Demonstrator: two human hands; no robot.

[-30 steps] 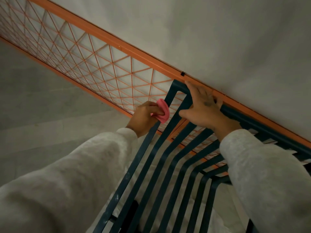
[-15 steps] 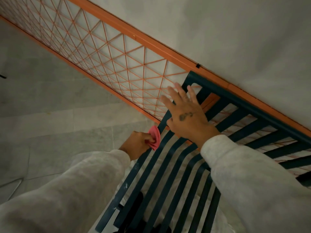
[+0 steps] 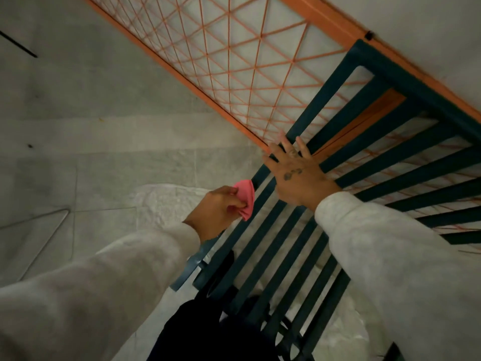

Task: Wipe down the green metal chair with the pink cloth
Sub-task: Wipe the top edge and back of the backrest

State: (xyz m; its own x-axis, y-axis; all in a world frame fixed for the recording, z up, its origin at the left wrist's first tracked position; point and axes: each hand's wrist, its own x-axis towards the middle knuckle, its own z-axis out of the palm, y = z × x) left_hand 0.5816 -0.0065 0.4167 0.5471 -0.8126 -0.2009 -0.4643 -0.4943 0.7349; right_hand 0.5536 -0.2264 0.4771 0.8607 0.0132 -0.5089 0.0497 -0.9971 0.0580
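The cloth point(image 3: 244, 198) has slid further down the chair point(image 3: 338, 142) edge bar since a moment ago, pinched in the left hand point(image 3: 217, 211). The right hand point(image 3: 296, 175) (fingers spread, gripping nothing) lies flat on the slats, also lower than before.

1 head view, looking steeply down, close over chair slats point(image 3: 273, 230).

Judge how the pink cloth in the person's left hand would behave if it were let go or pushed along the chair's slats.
The pink cloth looks bunched and folded in the left hand, so it is probably floppy and would drape or drop. It seems small and thin, so likely light. Pressed against the green chair, it would probably mould around a slat's edge rather than slide stiffly.
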